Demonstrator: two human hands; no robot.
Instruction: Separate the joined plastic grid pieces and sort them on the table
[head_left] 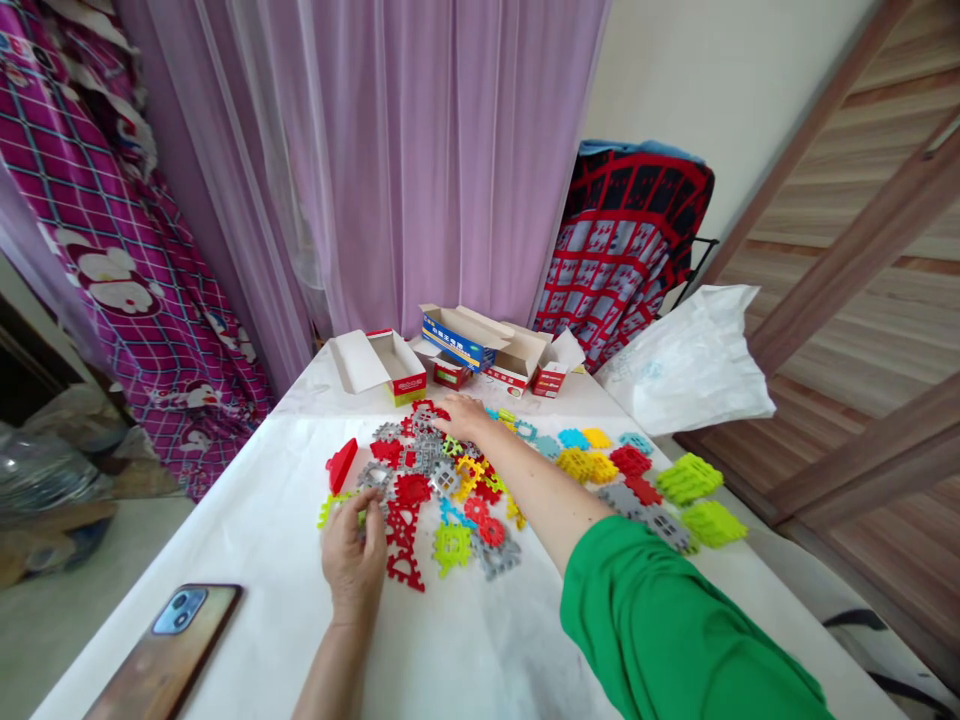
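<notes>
Purple curtains (465, 150) hang behind a white table (255, 520); open boxes (454, 343) stand at its far end; tiles (412, 490) lie heaped mid-table, stacks (585, 465) to their right; the right hand (463, 415) is at their far side, grip hidden; the left hand (354, 545), narrowly curled, meets a lime tile (330, 510), whether holding it I cannot tell; a phone (169, 655) lies nearer.

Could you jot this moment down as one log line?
left hand: beside lime piece; right hand: at far side of mixed pile; stacked pieces: right; open boxes: back; phone: near left corner
</notes>
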